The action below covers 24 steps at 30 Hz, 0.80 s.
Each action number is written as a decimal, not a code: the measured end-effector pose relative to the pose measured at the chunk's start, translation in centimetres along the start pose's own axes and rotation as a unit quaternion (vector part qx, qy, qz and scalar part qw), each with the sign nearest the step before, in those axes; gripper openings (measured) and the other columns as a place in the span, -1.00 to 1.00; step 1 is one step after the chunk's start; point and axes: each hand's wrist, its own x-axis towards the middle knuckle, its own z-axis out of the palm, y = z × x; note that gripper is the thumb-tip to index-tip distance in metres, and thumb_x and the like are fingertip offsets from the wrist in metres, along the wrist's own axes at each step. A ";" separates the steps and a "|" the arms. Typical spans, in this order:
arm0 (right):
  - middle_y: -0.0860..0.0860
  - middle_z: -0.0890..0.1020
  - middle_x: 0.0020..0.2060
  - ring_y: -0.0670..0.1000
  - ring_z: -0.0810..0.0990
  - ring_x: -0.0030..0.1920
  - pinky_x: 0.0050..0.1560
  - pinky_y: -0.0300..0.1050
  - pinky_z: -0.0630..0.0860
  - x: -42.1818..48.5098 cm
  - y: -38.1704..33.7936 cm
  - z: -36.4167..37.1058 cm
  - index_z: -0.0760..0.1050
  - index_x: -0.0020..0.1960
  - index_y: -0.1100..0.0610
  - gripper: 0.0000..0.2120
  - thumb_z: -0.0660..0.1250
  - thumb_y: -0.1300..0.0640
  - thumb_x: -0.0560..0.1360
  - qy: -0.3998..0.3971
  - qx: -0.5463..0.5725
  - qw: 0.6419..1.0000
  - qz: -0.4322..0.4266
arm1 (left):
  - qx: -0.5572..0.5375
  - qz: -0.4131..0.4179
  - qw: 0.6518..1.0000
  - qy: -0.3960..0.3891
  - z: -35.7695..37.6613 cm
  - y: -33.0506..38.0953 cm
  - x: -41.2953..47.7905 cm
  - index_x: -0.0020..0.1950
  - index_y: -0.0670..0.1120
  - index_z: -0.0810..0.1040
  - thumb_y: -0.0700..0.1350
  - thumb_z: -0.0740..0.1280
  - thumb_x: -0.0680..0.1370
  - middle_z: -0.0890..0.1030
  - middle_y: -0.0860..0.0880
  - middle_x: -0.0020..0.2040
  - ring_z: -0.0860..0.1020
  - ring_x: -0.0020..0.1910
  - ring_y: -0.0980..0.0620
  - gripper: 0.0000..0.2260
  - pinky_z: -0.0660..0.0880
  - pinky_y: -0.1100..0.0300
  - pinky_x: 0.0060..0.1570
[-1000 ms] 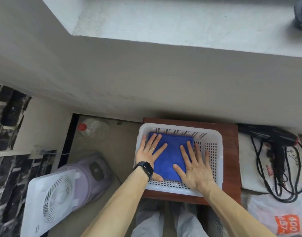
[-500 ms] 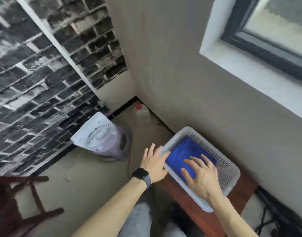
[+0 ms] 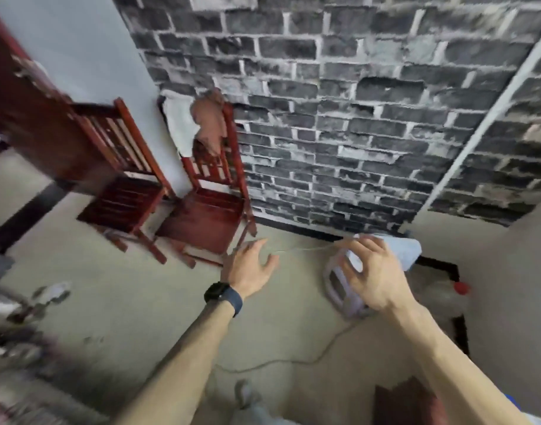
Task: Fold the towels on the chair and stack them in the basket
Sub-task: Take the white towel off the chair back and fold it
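Fingers (image 3: 367,245) loose and apart, my left hand (image 3: 249,266) and right hand (image 3: 375,276) hold nothing. I judge I'm fetching: white towel (image 3: 178,122) and brown towel (image 3: 209,124) drape the chair (image 3: 202,220) back; basket out of view. Next: reach, grip one.

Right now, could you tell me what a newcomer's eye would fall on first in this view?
The left hand and the right hand reach forward empty in the lower middle. Beyond them, at centre left, a red wooden chair stands against the dark brick wall, with a white towel and a brownish towel draped over its backrest.
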 end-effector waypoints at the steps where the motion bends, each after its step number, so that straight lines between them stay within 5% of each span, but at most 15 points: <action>1: -0.02 0.68 -0.02 0.15 0.57 0.12 0.16 -0.07 0.42 2.2 -2.6 1.2 0.64 0.12 0.05 -0.65 0.19 -0.08 0.53 -0.017 0.016 0.999 -0.021 | -0.008 -0.018 1.000 0.023 -2.0 -2.3 0.2 0.41 0.04 0.44 0.15 0.30 0.55 0.55 -0.06 0.31 0.47 0.32 -0.09 -0.55 0.42 0.09 0.24; 4: -0.04 0.67 0.04 0.10 0.53 0.12 0.18 -0.07 0.44 7.7 -9.8 5.4 0.61 0.20 0.01 -0.63 0.18 -0.11 0.54 -0.037 0.067 0.995 -0.067 | -0.028 -0.054 0.995 0.076 -7.7 -8.4 0.9 0.43 0.06 0.42 0.12 0.31 0.56 0.53 -0.04 0.32 0.44 0.33 -0.05 -0.56 0.39 0.11 0.23; 8: -0.07 0.68 0.07 -0.06 0.51 0.08 0.15 -0.17 0.38 13.4 -18.7 9.9 0.60 0.20 0.02 -0.79 0.38 0.09 0.57 -0.014 0.113 0.987 -0.116 | -0.038 -0.069 0.991 0.109 -14.2 -14.9 3.3 0.46 0.08 0.38 0.10 0.29 0.58 0.47 -0.02 0.39 0.40 0.38 -0.02 -0.55 0.38 0.11 0.29; 12: -0.16 0.63 0.14 -0.06 0.54 0.14 0.20 -0.15 0.43 19.3 -25.1 12.8 0.52 0.31 -0.10 -0.71 0.32 -0.02 0.60 -0.076 0.127 0.979 -0.141 | -0.040 -0.079 0.986 0.140 -19.9 -20.1 6.9 0.46 0.13 0.36 0.12 0.28 0.57 0.48 0.04 0.39 0.40 0.39 0.01 -0.55 0.44 0.05 0.30; 17: -0.24 0.55 0.23 -0.15 0.47 0.27 0.22 -0.39 0.31 27.0 -30.0 15.8 0.47 0.35 -0.15 -0.68 0.25 -0.10 0.61 -0.108 0.128 0.974 -0.151 | -0.018 -0.075 0.984 0.163 -25.6 -24.7 13.2 0.47 0.13 0.34 0.11 0.26 0.58 0.47 0.07 0.39 0.39 0.40 0.05 -0.55 0.43 0.08 0.32; 24: -0.18 0.57 0.20 -0.08 0.53 0.22 0.25 -0.08 0.49 40.1 -34.4 21.5 0.44 0.37 -0.15 -0.64 0.27 -0.12 0.59 -0.119 0.131 0.973 -0.147 | 0.042 -0.063 0.983 0.170 -33.1 -30.0 25.6 0.51 0.10 0.29 0.08 0.23 0.61 0.40 0.03 0.45 0.37 0.42 -0.01 -0.54 0.42 0.07 0.33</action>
